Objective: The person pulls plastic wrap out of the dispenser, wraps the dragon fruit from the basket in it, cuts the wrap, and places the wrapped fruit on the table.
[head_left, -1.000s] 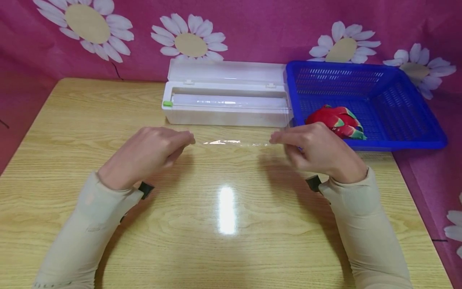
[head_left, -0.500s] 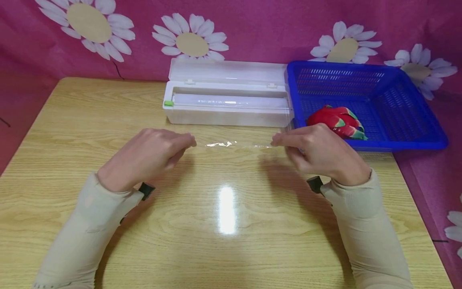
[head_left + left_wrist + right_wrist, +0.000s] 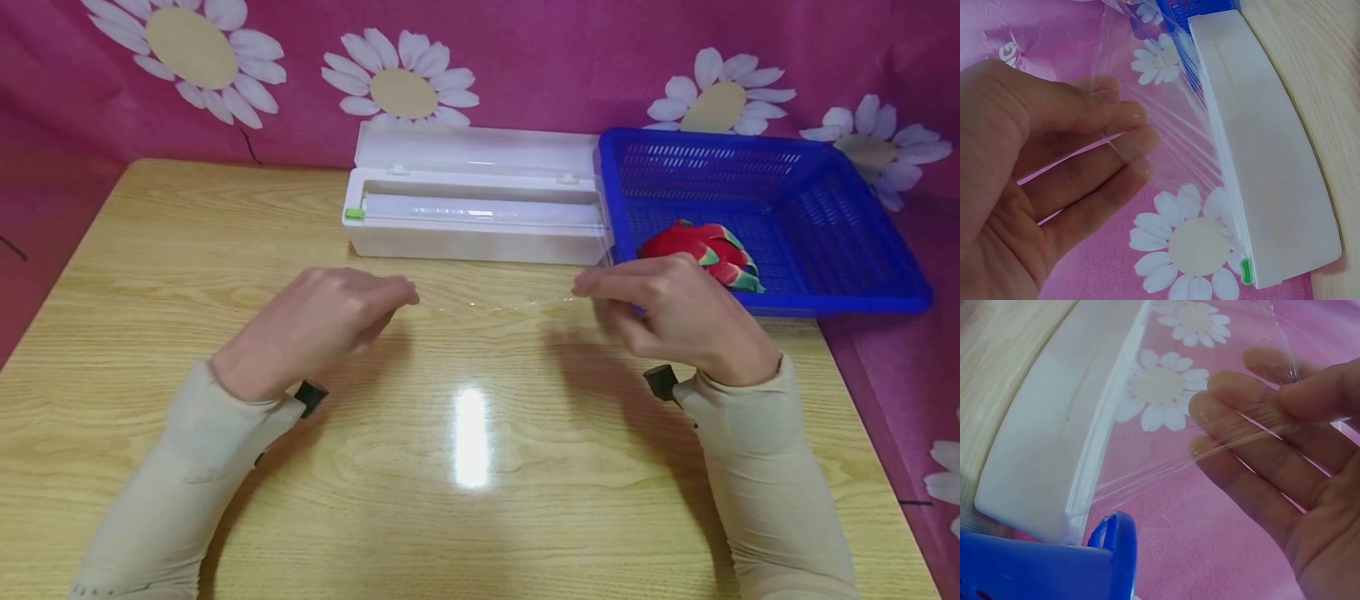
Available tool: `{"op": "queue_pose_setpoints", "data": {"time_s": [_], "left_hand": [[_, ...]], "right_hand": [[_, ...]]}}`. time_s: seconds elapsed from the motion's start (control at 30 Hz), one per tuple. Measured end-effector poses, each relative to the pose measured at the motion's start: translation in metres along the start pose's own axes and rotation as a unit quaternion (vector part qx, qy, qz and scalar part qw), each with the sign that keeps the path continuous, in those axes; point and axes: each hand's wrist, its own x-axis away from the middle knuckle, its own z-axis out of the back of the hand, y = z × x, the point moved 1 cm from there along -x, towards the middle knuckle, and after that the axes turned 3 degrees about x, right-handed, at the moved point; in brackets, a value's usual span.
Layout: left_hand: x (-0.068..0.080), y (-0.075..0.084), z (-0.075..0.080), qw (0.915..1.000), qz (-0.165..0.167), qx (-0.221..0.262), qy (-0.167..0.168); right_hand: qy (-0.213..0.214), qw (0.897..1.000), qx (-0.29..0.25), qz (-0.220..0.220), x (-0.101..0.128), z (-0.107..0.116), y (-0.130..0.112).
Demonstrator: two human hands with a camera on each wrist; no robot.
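A sheet of clear plastic cling film [image 3: 495, 307] is pinched at its near edge by the left hand [image 3: 322, 321] and the right hand [image 3: 667, 312], fingers curled. It is stretched above the wooden bench [image 3: 480, 467], just before the white plastic dispenser box [image 3: 476, 217].

— What is the person wearing?

— Long, close-fitting sleeves in a pale cream knit are covering both arms, ending in snug cuffs just behind the left hand [image 3: 322, 321] and the right hand [image 3: 675, 317].

— Anything else showing near the hands?

— A small black piece is sticking out under each cuff, on the inner side of each wrist. The hands themselves are bare, wearing no gloves or rings.
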Motion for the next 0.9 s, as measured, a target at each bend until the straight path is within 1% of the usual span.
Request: {"op": "queue_pose_setpoints", "data": {"time_s": [0.03,0.1,0.2,0.3,0.43,0.53,0.77,0.9], "left_hand": [[0.0,0.001,0.0,1.0,0.0,0.0,0.0],[-0.001,0.002,0.0,0.9999,-0.007,-0.004,0.01],[-0.001,0.003,-0.001,0.9987,-0.024,-0.02,0.039],[-0.001,0.004,0.0,0.9954,-0.044,-0.041,0.074],[0.0,0.006,0.003,0.9924,-0.05,-0.049,0.101],[0.001,0.006,0.005,0.9902,-0.05,-0.051,0.12],[0.001,0.006,0.008,0.9848,-0.057,-0.064,0.152],[0.001,0.008,0.009,0.982,-0.06,-0.063,0.168]], "right_hand": [[0.004,1.0,0.001,0.003,0.0,0.0,0.0],[0.011,1.0,0.002,0.01,0.001,0.001,0.002],[0.026,0.999,0.0,0.024,0.001,0.002,0.003],[0.039,0.999,-0.001,0.034,0.001,0.005,0.003],[0.058,0.997,0.001,0.042,0.0,0.006,0.002],[0.075,0.996,0.002,0.038,0.0,0.007,0.002],[0.138,0.99,-0.017,0.023,0.0,0.007,-0.002],[0.156,0.988,-0.011,0.016,0.0,0.008,-0.005]]}}
